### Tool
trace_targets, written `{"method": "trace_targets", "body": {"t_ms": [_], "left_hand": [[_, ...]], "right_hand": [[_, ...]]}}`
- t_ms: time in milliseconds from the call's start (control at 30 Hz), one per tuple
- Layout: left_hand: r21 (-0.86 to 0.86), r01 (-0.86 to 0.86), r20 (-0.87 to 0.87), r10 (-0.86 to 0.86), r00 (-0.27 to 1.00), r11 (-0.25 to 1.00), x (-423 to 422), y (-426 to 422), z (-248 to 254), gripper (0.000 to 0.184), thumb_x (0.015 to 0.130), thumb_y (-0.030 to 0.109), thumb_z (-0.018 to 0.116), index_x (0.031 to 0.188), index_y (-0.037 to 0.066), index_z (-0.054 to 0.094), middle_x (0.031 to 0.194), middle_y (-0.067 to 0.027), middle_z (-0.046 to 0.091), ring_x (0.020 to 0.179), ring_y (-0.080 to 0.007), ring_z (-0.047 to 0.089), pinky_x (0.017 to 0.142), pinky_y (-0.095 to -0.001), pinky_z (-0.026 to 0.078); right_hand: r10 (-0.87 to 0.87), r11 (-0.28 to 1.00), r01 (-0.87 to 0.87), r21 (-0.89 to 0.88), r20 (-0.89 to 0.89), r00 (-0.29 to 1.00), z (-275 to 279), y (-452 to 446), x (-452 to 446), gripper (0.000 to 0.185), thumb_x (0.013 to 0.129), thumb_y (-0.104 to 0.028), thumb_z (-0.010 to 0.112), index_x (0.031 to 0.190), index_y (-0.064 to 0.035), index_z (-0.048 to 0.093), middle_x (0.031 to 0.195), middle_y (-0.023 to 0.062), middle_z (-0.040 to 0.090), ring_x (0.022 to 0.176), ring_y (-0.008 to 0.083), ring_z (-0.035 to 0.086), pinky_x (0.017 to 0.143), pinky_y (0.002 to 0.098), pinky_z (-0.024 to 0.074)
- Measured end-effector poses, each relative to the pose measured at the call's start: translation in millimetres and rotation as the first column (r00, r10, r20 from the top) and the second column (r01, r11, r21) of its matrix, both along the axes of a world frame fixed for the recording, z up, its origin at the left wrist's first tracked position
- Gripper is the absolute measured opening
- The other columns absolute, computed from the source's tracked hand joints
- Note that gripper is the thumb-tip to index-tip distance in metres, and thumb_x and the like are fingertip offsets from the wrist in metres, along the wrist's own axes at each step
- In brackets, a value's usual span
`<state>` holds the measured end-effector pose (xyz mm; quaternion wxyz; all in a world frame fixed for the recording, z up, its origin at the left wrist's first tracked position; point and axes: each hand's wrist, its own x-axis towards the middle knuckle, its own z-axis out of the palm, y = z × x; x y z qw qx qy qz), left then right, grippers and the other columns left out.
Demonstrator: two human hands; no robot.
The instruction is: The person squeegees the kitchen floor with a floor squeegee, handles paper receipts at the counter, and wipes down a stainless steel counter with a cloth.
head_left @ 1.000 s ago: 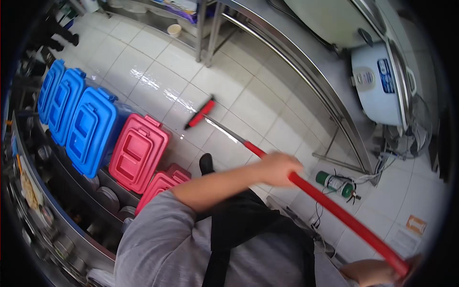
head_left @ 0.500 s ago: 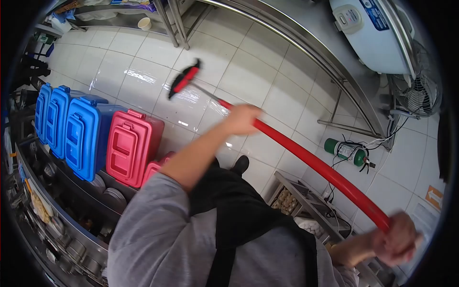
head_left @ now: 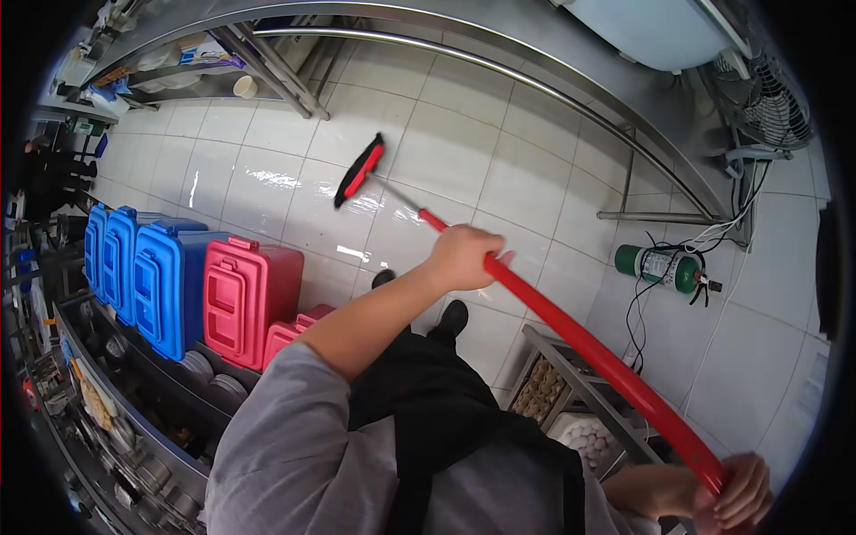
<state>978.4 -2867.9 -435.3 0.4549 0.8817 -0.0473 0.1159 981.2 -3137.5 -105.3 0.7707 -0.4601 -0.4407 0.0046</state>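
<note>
A long-handled floor brush slants across the view, its red and black head on the wet tiled floor. My left hand is closed round the red handle at its upper middle part, near where the thin metal rod comes out. At the lower right, my right hand wraps round the handle's end. Both my feet, in black shoes, stand on the tiles below the brush head.
Blue lidded bins and pink lidded bins line the left, beside a metal counter. A steel table spans the top. At right lie a green cylinder and cables. A low rack holds eggs near my legs.
The brush head swung up and left, then came slightly back down and right. Both hands keep their hold; my right hand is lower than half a second ago. The view has shifted.
</note>
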Motion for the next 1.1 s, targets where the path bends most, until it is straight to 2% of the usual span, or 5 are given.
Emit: {"method": "trace_targets", "body": {"t_ms": [200, 333, 400, 800, 1100], "left_hand": [[0.146, 0.050, 0.046, -0.057, 0.997, 0.988, 111, 56, -44, 0.007, 0.067, 0.011, 0.065, 0.072, 0.012, 0.060, 0.071, -0.0067, 0.062, 0.073, -0.0302, 0.061, 0.066, -0.0379, 0.048], [0.293, -0.200, 0.024, 0.201, 0.979, 0.935, 170, 154, -165, 0.049, 0.063, 0.020, 0.082, 0.100, 0.001, 0.055, 0.107, -0.0183, 0.055, 0.100, -0.0341, 0.053, 0.083, -0.0387, 0.047], [0.266, -0.265, -0.072, 0.293, 0.953, 0.927, 186, 168, -211, 0.049, 0.066, 0.025, 0.082, 0.097, 0.002, 0.051, 0.103, -0.0188, 0.053, 0.099, -0.0332, 0.052, 0.085, -0.0380, 0.046], [0.109, -0.185, 0.090, 0.175, 0.980, 0.977, 285, -52, -212, 0.032, 0.080, 0.021, 0.074, 0.090, 0.003, 0.049, 0.094, -0.0183, 0.051, 0.096, -0.0339, 0.046, 0.092, -0.0401, 0.039], [-0.045, 0.273, -0.043, -0.275, 0.961, 0.961, 277, -216, -161, 0.037, 0.079, 0.029, 0.073, 0.092, 0.005, 0.048, 0.113, -0.0209, 0.049, 0.117, -0.0385, 0.041, 0.113, -0.0481, 0.016]], "right_hand": [[-0.539, 0.836, 0.547, 0.040, -0.131, 0.832, -85, -33, 5, 0.035, 0.085, -0.023, 0.054, 0.057, -0.0178, 0.035, 0.049, -0.0080, 0.037, 0.050, 0.0051, 0.041, 0.061, 0.0210, 0.0382], [-0.436, 0.840, 0.301, -0.450, -0.231, 0.870, -276, 38, 78, 0.024, 0.093, -0.023, 0.052, 0.092, -0.0003, 0.060, 0.111, 0.0186, 0.060, 0.103, 0.0326, 0.055, 0.097, 0.0455, 0.0376], [-0.211, 0.935, 0.105, -0.340, -0.292, 0.933, -335, 89, 102, 0.012, 0.089, -0.009, 0.056, 0.084, -0.0003, 0.051, 0.094, 0.0102, 0.058, 0.103, 0.0290, 0.056, 0.091, 0.0380, 0.0405], [-0.473, 0.850, 0.370, -0.374, -0.232, 0.850, -303, -87, 110, 0.028, 0.093, -0.026, 0.051, 0.075, -0.0088, 0.040, 0.087, 0.0088, 0.044, 0.101, 0.0304, 0.046, 0.092, 0.0504, 0.0362], [-0.680, 0.709, 0.604, -0.364, -0.129, 0.722, -235, -184, 40, 0.035, 0.095, -0.029, 0.046, 0.068, -0.0131, 0.030, 0.077, 0.0036, 0.036, 0.091, 0.0259, 0.042, 0.103, 0.0704, 0.0226]]}}
